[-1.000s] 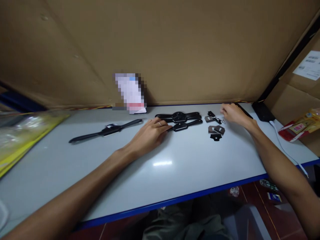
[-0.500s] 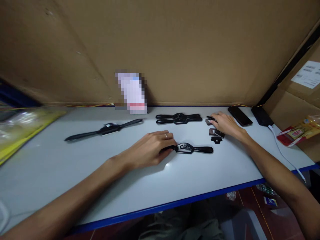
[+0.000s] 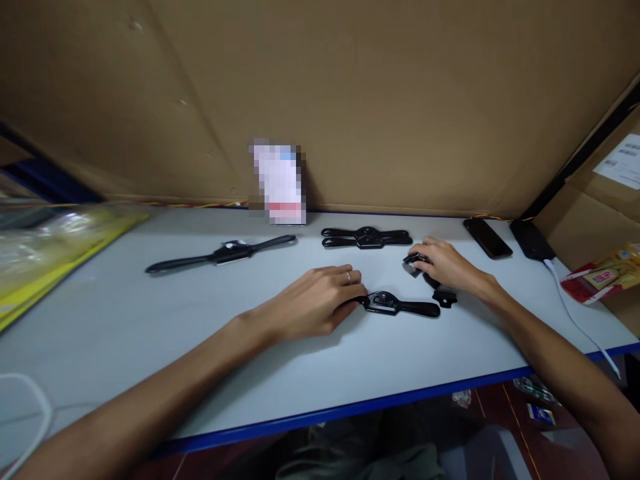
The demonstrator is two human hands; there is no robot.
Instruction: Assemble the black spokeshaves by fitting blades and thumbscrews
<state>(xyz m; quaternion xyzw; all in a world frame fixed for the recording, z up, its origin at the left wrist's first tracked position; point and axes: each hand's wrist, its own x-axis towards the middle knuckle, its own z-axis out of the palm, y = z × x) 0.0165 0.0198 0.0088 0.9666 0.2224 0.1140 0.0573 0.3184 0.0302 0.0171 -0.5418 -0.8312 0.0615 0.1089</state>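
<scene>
My left hand (image 3: 325, 300) is closed around the left handle of a black spokeshave body (image 3: 384, 303), which lies on the table with its other handle pointing right. My right hand (image 3: 443, 263) pinches small dark, flat metal parts (image 3: 413, 263), one of them with a greyish face; their exact number is hidden by the fingers. Just below that hand lies a small black notched plate (image 3: 445, 298), close to the spokeshave's right handle. Two more black spokeshave bodies (image 3: 367, 237) rest side by side behind. Farther left, another spokeshave (image 3: 230, 252) lies at a slant, with a bright blade edge showing.
A propped, blurred-out screen (image 3: 281, 187) leans on the cardboard wall (image 3: 400, 100). At the back right lie a phone (image 3: 487, 238) and a black device (image 3: 531, 240) with a white cable. A red and yellow packet (image 3: 603, 275) sits right; yellow-edged plastic bags (image 3: 65, 247) lie left.
The right hand has gathered small metal parts off the table and shifted slightly toward me. The left hand keeps its hold on the spokeshave. The whole view has shifted a little.
</scene>
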